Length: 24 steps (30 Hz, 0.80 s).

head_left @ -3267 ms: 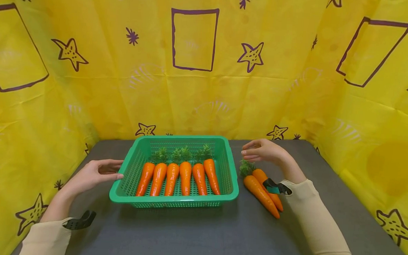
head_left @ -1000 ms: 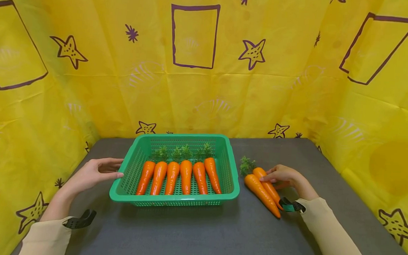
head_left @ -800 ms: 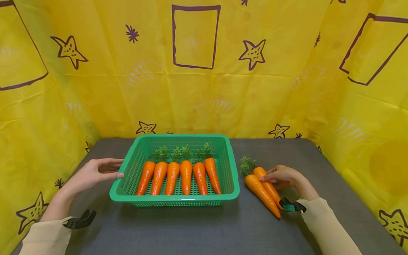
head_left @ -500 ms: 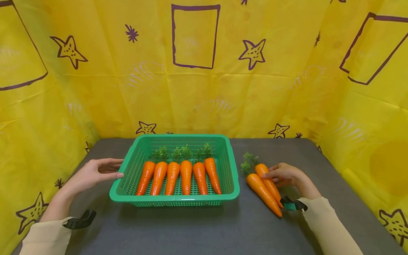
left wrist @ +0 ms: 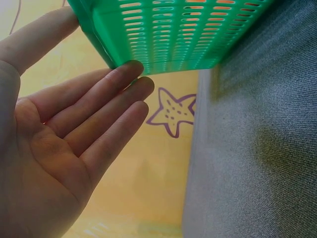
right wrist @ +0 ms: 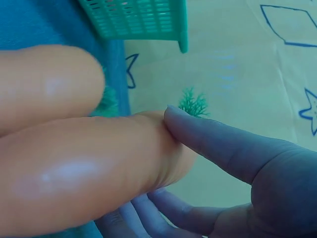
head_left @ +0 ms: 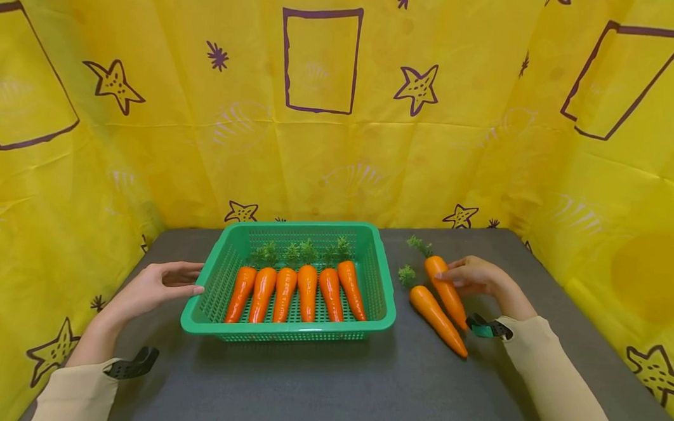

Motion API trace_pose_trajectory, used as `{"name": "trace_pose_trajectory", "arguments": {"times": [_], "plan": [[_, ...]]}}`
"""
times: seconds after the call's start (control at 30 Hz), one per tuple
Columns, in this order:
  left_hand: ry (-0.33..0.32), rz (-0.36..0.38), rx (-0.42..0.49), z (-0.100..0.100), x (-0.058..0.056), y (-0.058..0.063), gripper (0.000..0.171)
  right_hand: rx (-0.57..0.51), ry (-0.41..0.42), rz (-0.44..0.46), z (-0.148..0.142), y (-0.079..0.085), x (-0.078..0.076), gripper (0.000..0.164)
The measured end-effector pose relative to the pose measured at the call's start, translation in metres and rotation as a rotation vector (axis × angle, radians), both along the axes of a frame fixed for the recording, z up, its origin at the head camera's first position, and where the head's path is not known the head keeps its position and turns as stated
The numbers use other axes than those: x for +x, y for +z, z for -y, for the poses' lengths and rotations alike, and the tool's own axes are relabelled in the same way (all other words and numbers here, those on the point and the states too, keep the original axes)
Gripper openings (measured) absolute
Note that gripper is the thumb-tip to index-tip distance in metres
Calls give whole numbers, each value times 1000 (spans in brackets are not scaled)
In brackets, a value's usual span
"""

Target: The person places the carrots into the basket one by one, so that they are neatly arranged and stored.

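Observation:
My right hand [head_left: 475, 276] pinches a carrot [head_left: 446, 291] near its thick, leafy end, thumb on one side and fingers beneath in the right wrist view. That carrot's top is tilted up off the table. Close beside it, a second carrot [head_left: 438, 321] lies on the table, its green tuft pointing back. My left hand [head_left: 158, 287] rests against the left rim of a green plastic basket [head_left: 287, 329], the fingers fairly straight; the left wrist view shows fingertips touching the basket's side. Inside the basket, several carrots [head_left: 306, 293] lie in a row, leaves toward the back.
A dark grey cloth-covered table [head_left: 304, 393] carries everything. Yellow patterned fabric [head_left: 316, 171] walls it in at the back and both sides. The basket's right rim stands a short way left of the two loose carrots.
My right hand came down from above the loose carrots, took hold of the farther one and raised its top, moving it back and apart from the other. The left hand stayed at the basket.

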<state>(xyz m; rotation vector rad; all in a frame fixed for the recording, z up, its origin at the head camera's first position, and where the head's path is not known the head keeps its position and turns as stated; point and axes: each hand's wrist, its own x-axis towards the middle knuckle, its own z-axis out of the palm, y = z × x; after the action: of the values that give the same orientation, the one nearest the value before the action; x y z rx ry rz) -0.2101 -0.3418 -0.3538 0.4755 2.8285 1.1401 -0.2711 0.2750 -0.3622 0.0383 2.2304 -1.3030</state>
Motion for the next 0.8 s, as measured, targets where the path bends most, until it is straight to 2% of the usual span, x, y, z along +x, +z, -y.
{"name": "trace_pose_trajectory", "arguments": {"times": [0.37,0.8], "plan": [[-6,-1,3,0,-1,0,55,0,7,-28,6,23,-3,75],[-9,0,7,0,-1,0,55,-77,25,-47,24,46,-9,68]]}}
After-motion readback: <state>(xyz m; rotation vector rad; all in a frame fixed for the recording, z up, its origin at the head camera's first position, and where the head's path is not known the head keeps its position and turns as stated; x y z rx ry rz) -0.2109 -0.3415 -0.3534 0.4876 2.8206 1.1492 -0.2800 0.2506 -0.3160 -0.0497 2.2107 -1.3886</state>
